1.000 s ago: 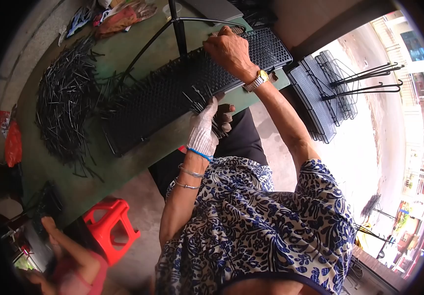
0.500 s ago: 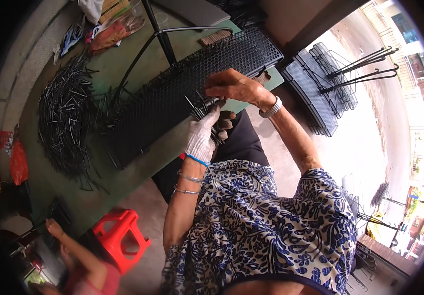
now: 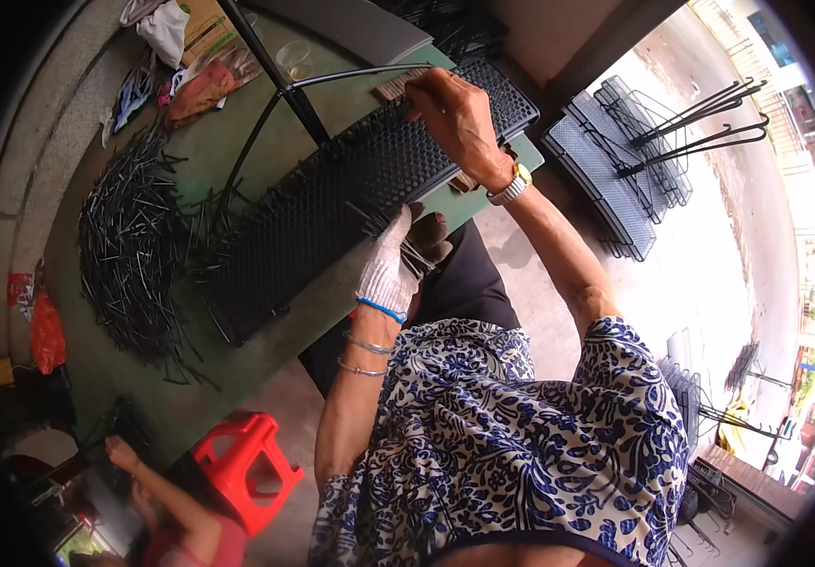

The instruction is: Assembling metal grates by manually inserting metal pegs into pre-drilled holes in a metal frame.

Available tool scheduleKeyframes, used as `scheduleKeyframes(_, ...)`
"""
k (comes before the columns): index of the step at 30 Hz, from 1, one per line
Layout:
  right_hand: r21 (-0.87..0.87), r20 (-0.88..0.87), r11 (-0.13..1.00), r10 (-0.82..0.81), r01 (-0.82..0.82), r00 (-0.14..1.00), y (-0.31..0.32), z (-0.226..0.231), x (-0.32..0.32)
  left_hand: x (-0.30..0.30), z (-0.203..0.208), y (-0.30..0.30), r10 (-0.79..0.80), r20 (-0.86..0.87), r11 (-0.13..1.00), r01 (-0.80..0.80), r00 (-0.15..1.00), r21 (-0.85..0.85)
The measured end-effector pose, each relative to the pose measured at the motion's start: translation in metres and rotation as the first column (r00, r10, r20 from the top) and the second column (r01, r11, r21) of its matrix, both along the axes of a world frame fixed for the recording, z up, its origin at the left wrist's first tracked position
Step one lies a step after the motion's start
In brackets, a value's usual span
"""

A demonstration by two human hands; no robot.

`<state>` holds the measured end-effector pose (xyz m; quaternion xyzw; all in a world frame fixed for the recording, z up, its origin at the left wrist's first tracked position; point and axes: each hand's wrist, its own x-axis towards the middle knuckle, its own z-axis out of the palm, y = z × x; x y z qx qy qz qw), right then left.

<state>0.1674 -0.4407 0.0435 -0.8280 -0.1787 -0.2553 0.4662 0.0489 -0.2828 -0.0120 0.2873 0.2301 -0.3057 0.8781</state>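
Note:
A long black perforated rack (image 3: 308,219) lies slantwise across a green table (image 3: 223,146). My left hand (image 3: 388,265), in a white knitted glove with dark fingertips, is closed round a bunch of thin black strips (image 3: 368,223) at the rack's near edge. The strips' ends stick out past the thumb. Bare and wearing a wristwatch, my right hand (image 3: 459,111) is over the rack's far right part with its fingers pinched together. Whatever those fingers hold is hidden or too small to name. A big heap of similar black strips (image 3: 133,265) lies left of the rack.
A black rod frame (image 3: 305,113) rises beyond the rack. A clear cup (image 3: 292,59) and crumpled bags (image 3: 204,94) lie at the far side. A red stool (image 3: 237,433) and another person's hand (image 3: 122,455) are at lower left. More black racks (image 3: 596,161) stand at right.
My right hand has moved away from my left, up and to the right over the rack. My left hand keeps the strips and stays nearly in place.

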Motion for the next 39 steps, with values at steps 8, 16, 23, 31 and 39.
scheduleKeyframes(8, -0.079, 0.118, 0.996, -0.037, 0.046, 0.992, 0.01, -0.016, 0.014, -0.005, 0.018, -0.002, 0.074, -0.019, 0.987, -0.076, 0.997, -0.144)
scheduleKeyframes(16, -0.247, 0.082, 0.958, -0.13, 0.146, 0.988, 0.016, -0.005, 0.01, -0.005, 0.007, 0.005, 0.043, 0.032, 0.99, -0.038, 0.999, -0.138)
scheduleKeyframes(23, -0.283, 0.085, 0.947, -0.133, 0.151, 0.988, 0.018, -0.003, 0.01, -0.009, 0.034, 0.002, 0.054, 0.101, 0.991, -0.066, 0.993, 0.117)
scheduleKeyframes(31, -0.37, 0.058, 0.925, -0.075, 0.091, 0.996, 0.022, -0.028, 0.021, -0.015, 0.041, 0.005, 0.042, 0.13, 0.986, -0.062, 0.991, 0.157)
scheduleKeyframes(39, -0.296, -0.228, 0.955, -0.07, -0.001, 0.971, 0.018, 0.005, -0.023, -0.012, 0.029, 0.006, 0.004, 0.114, 0.993, -0.017, 0.994, 0.12)
